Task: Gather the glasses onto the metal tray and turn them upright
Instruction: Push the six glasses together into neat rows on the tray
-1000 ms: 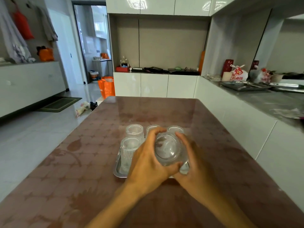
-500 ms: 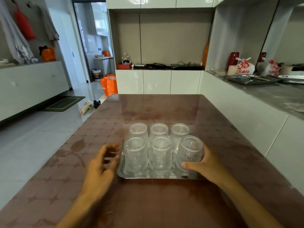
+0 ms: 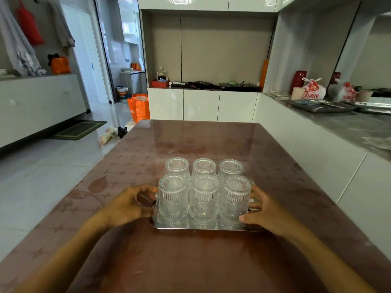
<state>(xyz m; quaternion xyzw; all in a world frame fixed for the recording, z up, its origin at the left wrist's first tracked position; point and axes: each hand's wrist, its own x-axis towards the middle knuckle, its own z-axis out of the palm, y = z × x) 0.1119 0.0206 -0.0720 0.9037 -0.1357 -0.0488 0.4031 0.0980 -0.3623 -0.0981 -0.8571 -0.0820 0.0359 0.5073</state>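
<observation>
On a brown patterned table (image 3: 190, 261) in a white-cabinet kitchen, six ribbed clear glasses (image 3: 203, 198) stand in two rows of three on a metal tray (image 3: 196, 226), packed so that neighbours are touching or just beside one another. Whether each glass shows an open mouth or a flat base at the top cannot be told for certain through the clear walls. A person's left hand (image 3: 127, 206) rests at the tray's left end, fingers loosely curled and half open beside the near-left glass, apparently at the tray's edge and closed on nothing that can be seen. The right hand (image 3: 265, 210) sits at the right end, fingers spread, its thumb near the foot of the near-right glass; whether it touches glass or tray cannot be told. Thick pressed glass of this kind is judged stiff, fairly heavy for its size and breakable, its grooves giving some purchase while the smooth rims would slip. Each glass would best be taken around the ribbed middle, one at a time, lifted clear of its neighbours. The loaded tray, thin and slick on the glossy cloth, would be safest held at both short ends and kept level, since the tall glasses could knock together or topple
</observation>
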